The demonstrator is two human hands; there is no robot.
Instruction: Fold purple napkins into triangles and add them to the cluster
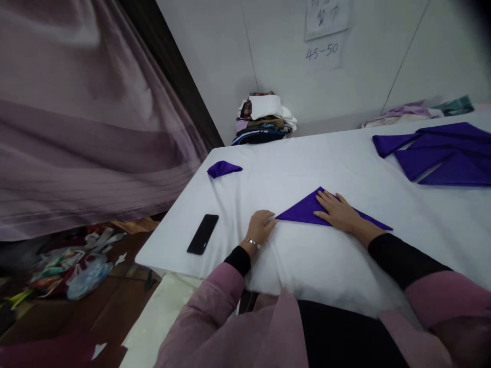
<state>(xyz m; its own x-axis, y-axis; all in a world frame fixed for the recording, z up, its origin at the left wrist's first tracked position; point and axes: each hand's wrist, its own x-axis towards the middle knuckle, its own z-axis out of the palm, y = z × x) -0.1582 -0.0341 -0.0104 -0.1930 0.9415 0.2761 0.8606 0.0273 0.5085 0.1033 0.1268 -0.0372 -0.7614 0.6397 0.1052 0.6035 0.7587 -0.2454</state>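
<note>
A purple cloth napkin [303,208] lies folded into a flat triangle on the white-covered table, its long edge toward me and its peak pointing away. My left hand [261,226] pinches the napkin's left corner between thumb and fingers. Flat on the cloth, just right of the middle, rests my right hand [337,210], its fingers stretched out and holding nothing. Part of the napkin is hidden under that hand and forearm; its right corner shows beyond them. A smaller folded purple napkin [223,168] sits near the table's far left side.
A black phone [203,234] lies on the tablecloth [253,168] to the left. Several purple cloths [452,153] spread at the far right. Folded clothes [264,120] are stacked behind the table. A pinkish curtain [88,128] hangs at left above plastic bags [90,276] on the floor.
</note>
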